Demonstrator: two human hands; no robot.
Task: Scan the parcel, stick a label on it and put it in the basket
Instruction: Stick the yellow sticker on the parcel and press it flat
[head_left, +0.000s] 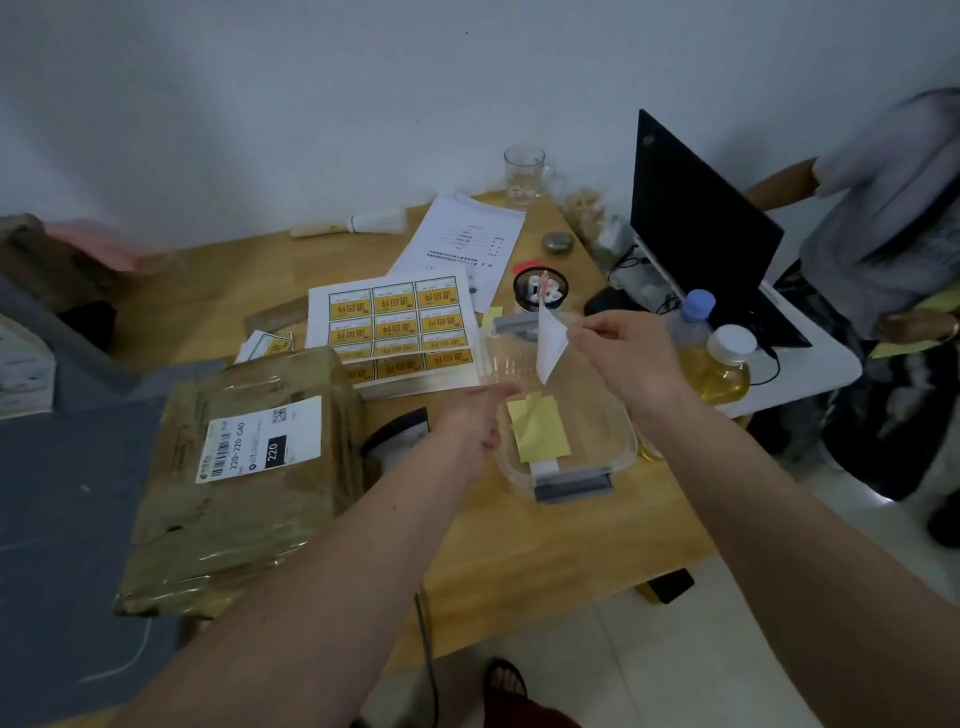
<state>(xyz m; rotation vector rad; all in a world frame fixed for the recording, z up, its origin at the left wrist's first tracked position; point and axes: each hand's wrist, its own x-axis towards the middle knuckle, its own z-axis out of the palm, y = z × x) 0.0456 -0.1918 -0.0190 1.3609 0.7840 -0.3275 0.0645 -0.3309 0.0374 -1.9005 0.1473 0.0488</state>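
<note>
Brown parcel (244, 467) with a white label on the table's (545, 545) left side, yellow sticker sheets (395, 322) just behind it, left hand (475, 415) with fingers curled on a clear box's (566, 441) rim, right hand (618, 353) pinching a white paper piece (549, 345) above the box, bottles (717, 358) and laptop (701, 228) crowding the right edge.

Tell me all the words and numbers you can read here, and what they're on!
"220-220-C40" and "220": white shipping label on the parcel.
"退回件": each yellow sticker on the label sheet.
Printed paper: too small to read.
Fine print, barcode and QR code on the shipping label: too blurred.
</note>
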